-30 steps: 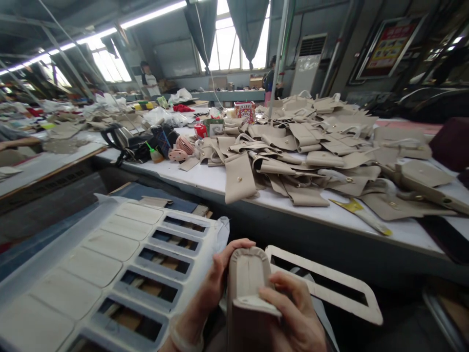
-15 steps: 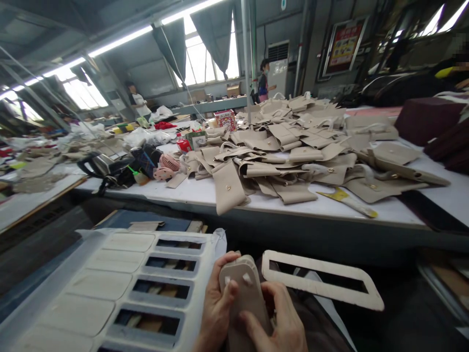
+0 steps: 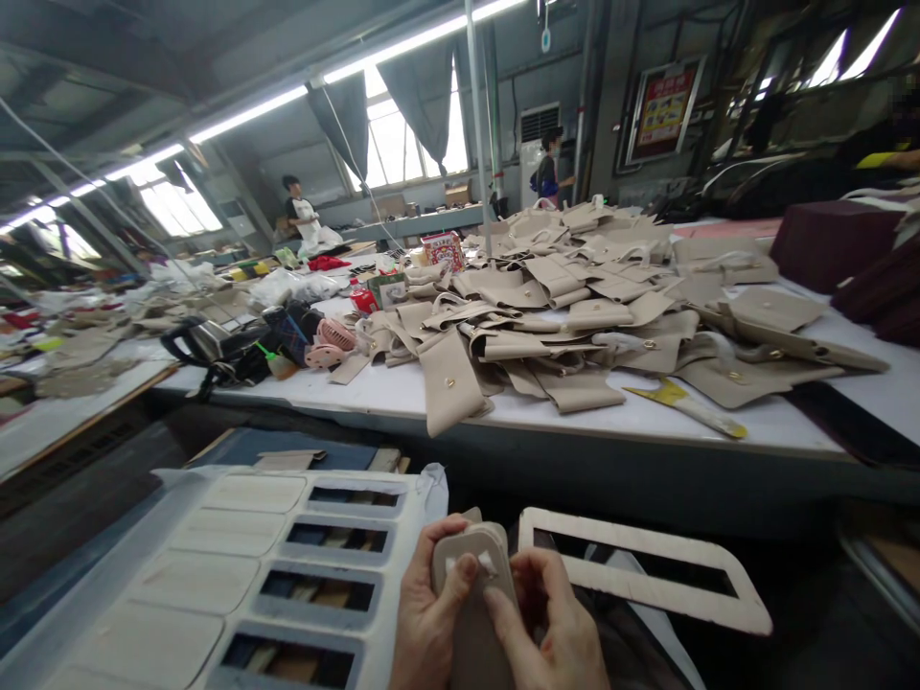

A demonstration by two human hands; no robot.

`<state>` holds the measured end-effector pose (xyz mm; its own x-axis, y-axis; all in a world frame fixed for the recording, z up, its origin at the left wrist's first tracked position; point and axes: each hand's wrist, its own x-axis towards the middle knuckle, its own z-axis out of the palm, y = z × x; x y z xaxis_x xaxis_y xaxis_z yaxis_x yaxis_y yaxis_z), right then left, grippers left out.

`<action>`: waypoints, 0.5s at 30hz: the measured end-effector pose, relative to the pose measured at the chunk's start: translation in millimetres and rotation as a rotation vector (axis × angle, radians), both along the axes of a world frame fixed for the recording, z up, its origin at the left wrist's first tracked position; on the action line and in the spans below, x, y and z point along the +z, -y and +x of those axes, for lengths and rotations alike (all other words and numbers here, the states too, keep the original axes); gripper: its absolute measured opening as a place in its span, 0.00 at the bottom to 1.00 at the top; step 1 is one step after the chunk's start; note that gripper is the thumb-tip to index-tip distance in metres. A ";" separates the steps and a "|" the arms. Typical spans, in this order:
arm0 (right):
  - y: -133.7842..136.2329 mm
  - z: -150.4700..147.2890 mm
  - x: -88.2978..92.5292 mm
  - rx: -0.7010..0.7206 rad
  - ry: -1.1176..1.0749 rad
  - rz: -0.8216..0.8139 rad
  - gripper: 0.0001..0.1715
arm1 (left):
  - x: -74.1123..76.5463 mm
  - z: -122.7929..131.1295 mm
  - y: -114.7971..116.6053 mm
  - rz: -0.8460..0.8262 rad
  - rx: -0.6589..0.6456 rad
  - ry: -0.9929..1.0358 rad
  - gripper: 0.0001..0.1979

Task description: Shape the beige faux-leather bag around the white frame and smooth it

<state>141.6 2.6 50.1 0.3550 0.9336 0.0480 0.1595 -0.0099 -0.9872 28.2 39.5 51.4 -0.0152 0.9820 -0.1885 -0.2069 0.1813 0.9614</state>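
Observation:
Between my two hands is a stack of beige, round-ended leather panels (image 3: 474, 628), tilted up toward me, with two small white tabs near its upper end. My left hand (image 3: 429, 604) wraps its left side, thumb pressed over the tabs. On the right edge, my right hand (image 3: 550, 613) grips the stack, thumb on its face and fingers curled behind. Just left lies a whitish sheet (image 3: 392, 565) with rectangular cut-outs and several beige panels on it. An off-white oblong frame (image 3: 647, 585) with a long slot lies to the right.
A white table (image 3: 345, 401) ahead bears a large pile of beige leather bag pieces (image 3: 567, 297). Near its edge lies a yellow-handled tool (image 3: 682, 406). A black kettle (image 3: 216, 345) and a pink fan (image 3: 331, 343) stand left. People (image 3: 306, 218) are in the background.
My left thumb has moved up and right over the white tabs. My right thumb has slid higher on the stack. The view has shifted slightly.

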 end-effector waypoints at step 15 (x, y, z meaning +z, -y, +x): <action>-43.4 32.7 15.6 0.293 -0.381 -0.219 0.18 | -9.2 -2.6 -11.1 0.116 0.009 -0.025 0.23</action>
